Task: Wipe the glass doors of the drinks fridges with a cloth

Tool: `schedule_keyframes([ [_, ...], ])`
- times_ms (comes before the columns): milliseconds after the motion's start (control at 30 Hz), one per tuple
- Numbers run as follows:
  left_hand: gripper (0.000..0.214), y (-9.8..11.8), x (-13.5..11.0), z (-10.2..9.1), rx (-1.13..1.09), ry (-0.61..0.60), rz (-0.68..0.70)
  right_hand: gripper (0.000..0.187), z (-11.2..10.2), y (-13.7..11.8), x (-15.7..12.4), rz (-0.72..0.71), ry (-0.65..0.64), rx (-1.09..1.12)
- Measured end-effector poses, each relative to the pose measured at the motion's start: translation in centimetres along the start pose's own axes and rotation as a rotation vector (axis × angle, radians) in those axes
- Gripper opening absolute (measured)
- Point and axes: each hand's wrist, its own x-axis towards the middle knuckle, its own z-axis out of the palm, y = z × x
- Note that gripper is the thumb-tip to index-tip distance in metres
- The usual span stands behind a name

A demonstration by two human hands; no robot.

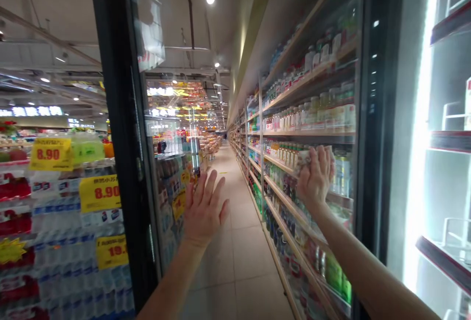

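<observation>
Head view, cloth (303, 157) under right hand (315, 176)

left hand (206, 207): spread, glass door (119, 114) | right hand (316, 175): holds white cloth (303, 156)

Both hands (205, 212) are bare, with slender fingers (211, 182) and bare forearms (362, 263).

On left: upper yellow sign (51, 154) reads 8.90, middle yellow sign (100, 195) 8.90, lower yellow sign (112, 252) 19., rest cut off
</observation>
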Motion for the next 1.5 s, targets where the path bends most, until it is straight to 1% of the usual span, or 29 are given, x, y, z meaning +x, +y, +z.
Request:
schedule_keyframes([
  [33, 0.059, 0.0, 0.0, 0.0, -0.002, 0.000, -0.001, 0.050, -0.1, 0.1, -0.1, -0.022, -0.026, 0.003],
  [133, 0.061, -0.1, 0.0, 0.0, -0.011, -0.007, -0.010, 0.050, -0.3, -0.3, -0.6, -0.277, -0.190, 0.063],
  [167, 0.061, -0.1, 0.0, 0.0, -0.016, -0.009, -0.012, 0.050, -0.2, -0.3, -0.6, -0.316, -0.204, 0.073],
  [200, 0.061, -0.1, 0.0, 0.0, -0.020, -0.010, -0.014, 0.049, -0.1, -0.2, -0.4, -0.292, -0.179, 0.070],
  [300, 0.063, -0.1, -0.1, 0.0, -0.011, -0.013, -0.019, 0.048, 0.2, -0.2, 0.1, -0.039, -0.008, 0.020],
  [333, 0.063, -0.1, -0.1, 0.1, -0.006, -0.013, -0.016, 0.048, 0.2, -0.5, 0.1, -0.018, 0.003, 0.017],
  [367, 0.063, -0.1, -0.1, 0.1, 0.000, -0.014, -0.013, 0.048, 0.2, -1.0, -0.1, -0.062, -0.032, 0.030],
  [467, 0.062, -0.2, -0.1, 0.1, 0.001, -0.012, -0.005, 0.045, -0.2, -2.2, -1.0, -0.361, -0.200, 0.114],
  [500, 0.062, -0.2, -0.1, 0.1, -0.001, -0.013, -0.004, 0.044, -0.3, -2.1, -1.1, -0.417, -0.224, 0.129],
  [533, 0.061, -0.2, -0.1, 0.1, -0.001, -0.013, -0.003, 0.044, -0.4, -1.5, -1.0, -0.426, -0.222, 0.130],
  [600, 0.059, -0.1, -0.1, 0.2, 0.003, -0.005, -0.002, 0.043, -0.2, 0.9, 0.0, -0.327, -0.163, 0.099],
  [700, 0.059, -0.1, -0.1, 0.3, 0.002, 0.006, -0.008, 0.046, 0.6, 4.8, 2.6, 0.019, -0.005, 0.017],
  [733, 0.059, -0.1, -0.1, 0.3, -0.002, 0.009, -0.012, 0.048, 0.9, 5.4, 3.3, 0.123, 0.041, -0.004],
  [767, 0.060, -0.1, -0.2, 0.3, -0.007, 0.009, -0.015, 0.048, 1.1, 5.4, 3.8, 0.177, 0.062, -0.015],
  [800, 0.060, -0.1, -0.3, 0.3, -0.011, 0.011, -0.017, 0.048, 1.2, 4.9, 3.9, 0.165, 0.051, -0.014],
  [833, 0.060, -0.1, -0.4, 0.3, -0.017, 0.013, -0.022, 0.048, 1.3, 3.8, 3.7, 0.089, 0.012, -0.002],
  [900, 0.059, 0.0, -0.3, 0.3, -0.030, 0.016, -0.029, 0.047, 1.3, 0.9, 2.6, -0.138, -0.095, 0.032],
  [933, 0.058, 0.1, 0.1, 0.3, -0.033, 0.017, -0.033, 0.048, 1.3, -0.6, 2.0, -0.216, -0.127, 0.043],
  [967, 0.057, 0.3, 0.6, 0.3, -0.034, 0.022, -0.033, 0.049, 1.2, -1.9, 1.3, -0.269, -0.144, 0.049],
  [1033, 0.054, 0.7, 2.4, 0.5, -0.028, 0.027, -0.020, 0.052, 1.1, -3.5, 0.5, -0.306, -0.148, 0.053],
  [1100, 0.052, 1.2, 4.7, 0.9, -0.011, 0.017, -0.009, 0.054, 1.1, -3.3, 0.6, -0.345, -0.159, 0.054],
  [1167, 0.052, 1.5, 6.9, 1.5, 0.011, 0.012, -0.016, 0.053, 1.2, -1.5, 1.8, -0.404, -0.166, 0.055],
  [1233, 0.053, 1.6, 8.3, 2.1, 0.033, 0.014, -0.034, 0.051, 1.6, 1.6, 4.1, -0.356, -0.130, 0.030],
  [1300, 0.054, 1.6, 8.7, 2.4, 0.048, 0.021, -0.044, 0.048, 2.3, 4.8, 6.9, -0.138, -0.023, -0.018],
  [1367, 0.054, 1.6, 8.6, 2.5, 0.054, 0.026, -0.049, 0.048, 3.0, 6.9, 9.5, 0.111, 0.116, -0.050],
  [1400, 0.054, 1.7, 8.5, 2.5, 0.054, 0.029, -0.051, 0.049, 3.3, 7.2, 10.5, 0.184, 0.170, -0.054],
  [1433, 0.055, 1.7, 8.4, 2.4, 0.051, 0.032, -0.051, 0.049, 3.5, 7.0, 11.1, 0.212, 0.206, -0.053],
  [1467, 0.056, 1.8, 8.3, 2.4, 0.047, 0.035, -0.052, 0.049, 3.6, 6.2, 11.4, 0.188, 0.208, -0.047],
  [1500, 0.056, 1.8, 8.3, 2.3, 0.044, 0.035, -0.054, 0.049, 3.6, 5.1, 11.4, 0.106, 0.171, -0.034],
])
